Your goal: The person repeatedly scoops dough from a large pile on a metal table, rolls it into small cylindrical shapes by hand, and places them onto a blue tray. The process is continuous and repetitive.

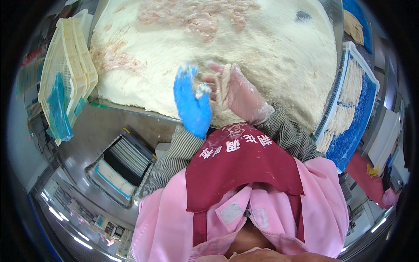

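Note:
My left hand (193, 101), in a blue glove, is over the near part of a broad bed of white flour (281, 52). Its fingers and thumb are apart, with clumps of flour stuck to their tips, and I see nothing held in it. Close beside it, my right hand (244, 93) wears a clear, flour-dusted glove. A pale floured strip (224, 82), apparently meat, lies across its blurred, bent fingers. Pink raw meat pieces (199, 16) are heaped on the flour at the far side, and a smaller pile of raw meat (118, 59) lies at the left.
On the right stands a white plastic tray (347, 47) with a blue liner, holding rows of floured pieces (340, 114). Cream perforated crates (70, 65) with blue plastic film lean at the left. A metal table edge (137, 113) borders the flour; stacked trays (121, 167) stand below left.

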